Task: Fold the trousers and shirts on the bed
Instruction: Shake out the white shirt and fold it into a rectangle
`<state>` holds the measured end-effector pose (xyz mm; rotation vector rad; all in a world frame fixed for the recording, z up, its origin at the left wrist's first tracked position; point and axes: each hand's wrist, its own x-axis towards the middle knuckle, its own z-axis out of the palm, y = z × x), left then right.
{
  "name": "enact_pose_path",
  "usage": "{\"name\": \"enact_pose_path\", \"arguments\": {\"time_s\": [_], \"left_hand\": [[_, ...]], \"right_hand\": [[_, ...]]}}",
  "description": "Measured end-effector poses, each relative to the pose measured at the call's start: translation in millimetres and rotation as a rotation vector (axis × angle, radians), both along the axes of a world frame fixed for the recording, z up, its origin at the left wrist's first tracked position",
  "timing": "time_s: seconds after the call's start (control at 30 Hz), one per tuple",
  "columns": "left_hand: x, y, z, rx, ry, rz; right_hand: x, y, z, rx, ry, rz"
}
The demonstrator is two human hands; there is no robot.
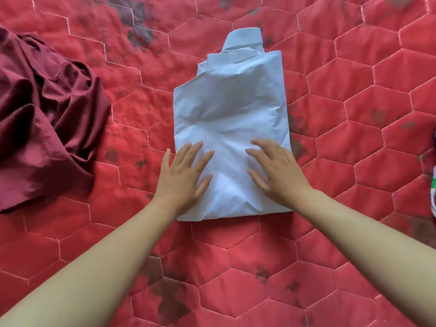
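Note:
A pale blue shirt (231, 109) lies folded into a narrow rectangle in the middle of the red quilted bed (354, 114), its collar end pointing away from me. My left hand (186, 175) rests flat on the shirt's near left part, fingers spread and partly over its left edge. My right hand (276, 171) lies flat on the near right part, fingers apart. Neither hand grips the cloth. A crumpled maroon garment (44, 119) lies in a heap at the left side of the bed, apart from the shirt.
The quilt has a hexagon stitch pattern with dark blotches. A sliver of a white and green patterned thing (433, 190) shows at the right edge of the view.

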<state>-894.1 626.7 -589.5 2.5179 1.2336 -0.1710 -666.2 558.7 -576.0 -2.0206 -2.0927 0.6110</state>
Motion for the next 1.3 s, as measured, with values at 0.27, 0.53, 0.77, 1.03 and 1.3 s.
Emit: {"name": "enact_pose_path", "arguments": {"time_s": [0.27, 0.53, 0.77, 1.03, 1.3], "left_hand": [[-42.6, -79.4, 0.4, -0.241, -0.08, 0.013], [-44.6, -76.1, -3.7, -0.129, -0.097, 0.062], [-53.6, -105.9, 60.5, -0.184, -0.143, 0.043], [-43.0, -101.4, 143.1, -0.302, -0.432, 0.222], [21.1, 5.4, 73.5, -0.236, -0.586, 0.727]], "right_hand": [[-2.4, -84.1, -6.2, -0.15, 0.037, 0.072], [-9.1, -74.7, -12.2, -0.005, 0.156, -0.135], [-13.4, -120.8, 38.3, -0.218, 0.143, -0.124], [8.2, -126.5, 122.1, -0.223, 0.152, -0.07], [32.9, 9.7, 69.8, 0.172, 0.177, -0.446]]}}
